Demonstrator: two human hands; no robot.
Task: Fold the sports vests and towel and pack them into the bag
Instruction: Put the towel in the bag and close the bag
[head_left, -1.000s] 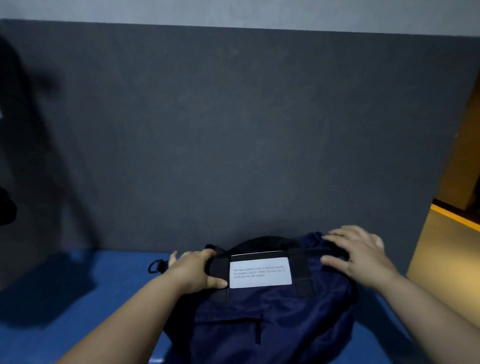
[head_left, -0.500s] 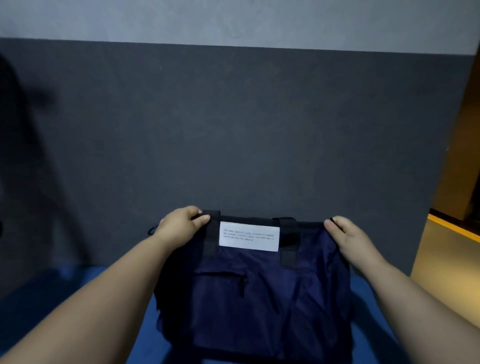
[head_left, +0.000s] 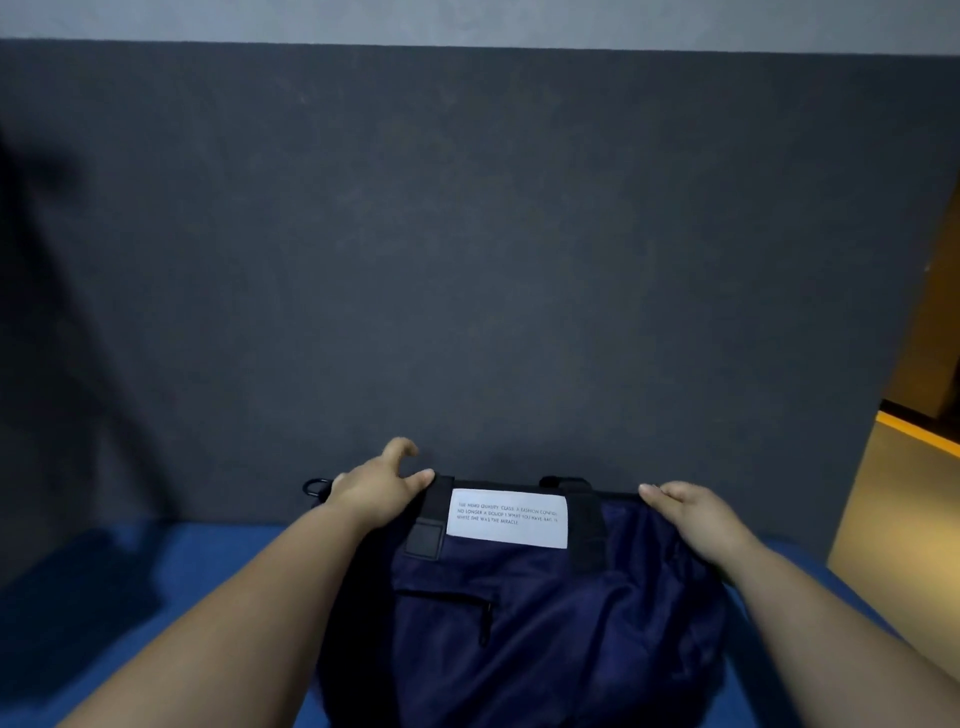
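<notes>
— Where is the bag sitting?
— The navy bag (head_left: 545, 623) is standing on a blue surface (head_left: 182, 597), backing against a grey panel (head_left: 467, 260).
— And the hands?
— The right hand (head_left: 696, 512) is pinching the rim's right end, fingers together. The left hand (head_left: 374, 493) is resting its thumb on the left end, one finger pointing up, the others hidden. They are probably steadying the mouth.

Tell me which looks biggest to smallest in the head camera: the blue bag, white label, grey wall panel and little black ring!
1. grey wall panel, filling most of the view
2. blue bag
3. white label
4. black ring, clearly the smallest
</notes>
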